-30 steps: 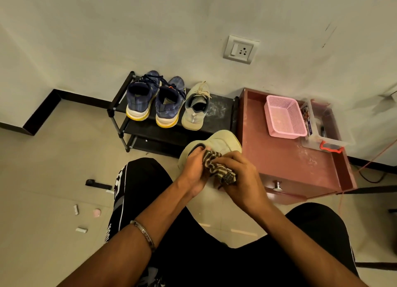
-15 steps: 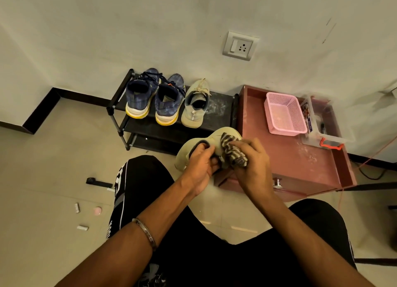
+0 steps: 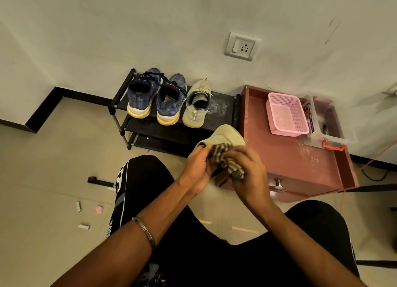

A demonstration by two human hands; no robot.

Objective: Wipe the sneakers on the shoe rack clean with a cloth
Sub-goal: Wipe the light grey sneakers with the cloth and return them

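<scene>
My left hand (image 3: 198, 165) grips a beige sneaker (image 3: 227, 135) by its heel opening, holding it in front of the black shoe rack (image 3: 221, 106). My right hand (image 3: 249, 170) clutches a striped cloth (image 3: 225, 160) bunched against the sneaker's side. On the rack's top shelf stand two blue sneakers with yellow soles (image 3: 141, 95) (image 3: 170, 101) and the matching beige sneaker (image 3: 197, 104), heels toward me. Most of the held sneaker's lower part is hidden behind my hands.
A reddish cabinet (image 3: 296, 164) stands right of the rack, bearing a pink basket (image 3: 285, 115) and a clear box (image 3: 326, 125). A wall socket (image 3: 241, 46) sits above. Small bits (image 3: 83, 226) and a black strap (image 3: 100, 181) lie on the floor at left. My knees fill the foreground.
The cloth in my right hand went up the sneaker toward its toe, then came back down toward the heel. My left hand kept its hold on the sneaker.
</scene>
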